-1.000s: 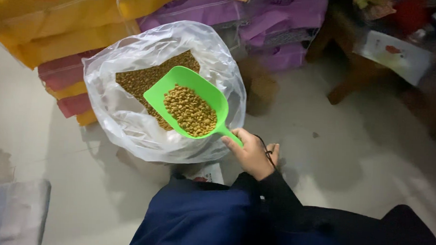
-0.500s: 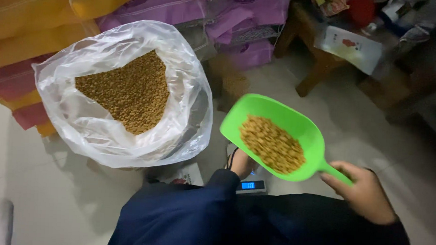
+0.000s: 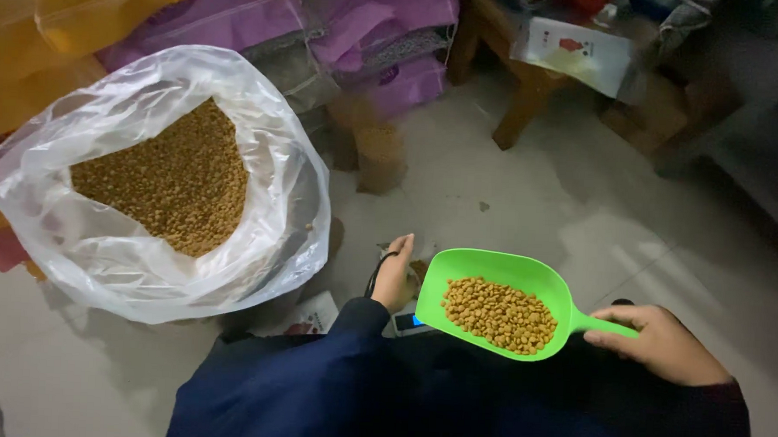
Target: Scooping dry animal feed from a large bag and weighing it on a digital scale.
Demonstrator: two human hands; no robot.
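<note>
My right hand [image 3: 663,344] grips the handle of a bright green plastic scoop [image 3: 500,284], which is partly filled with brown pellets [image 3: 498,315] and held level at the lower right. My left hand [image 3: 393,275] reaches down just left of the scoop, over a small scale with a blue lit display [image 3: 412,321] on the floor; what the fingers hold is hidden. At the left stands a large clear plastic bag [image 3: 124,268], open at the top, with a heap of the same brown pellets [image 3: 168,178] inside. My dark blue sleeves fill the bottom of the view.
Stacked purple sacks [image 3: 370,43] and yellow sacks [image 3: 57,20] lie behind the clear bag. A wooden stool [image 3: 516,110] with a white package [image 3: 575,52] on it stands at the upper right. The floor [image 3: 539,190] is pale tile.
The scoop with its pellets has swung from over the clear bag to the right and lower. My left hand has come into view beside the scale.
</note>
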